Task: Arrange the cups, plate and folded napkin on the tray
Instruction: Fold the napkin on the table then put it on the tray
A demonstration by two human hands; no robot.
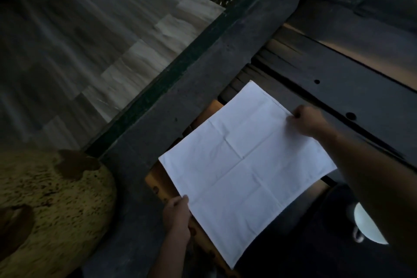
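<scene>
A white napkin [246, 165] lies unfolded and spread flat, with crease lines crossing it, over a wooden tray [158, 185] whose edge shows at the napkin's left side. My left hand [177, 214] holds the napkin's near left edge, thumb on top. Pinching the far right corner is my right hand [306, 121], fingers curled. A white cup [366, 228] peeks out under my right forearm at the lower right. No plate is visible in this dark view.
Everything sits on a dark slatted wooden table [338, 88] with a broad dark beam [203, 88] along its left side. A speckled yellow cushion or pouf [52, 207] stands on the floor at the lower left. Pale tiled floor [101, 40] fills the upper left.
</scene>
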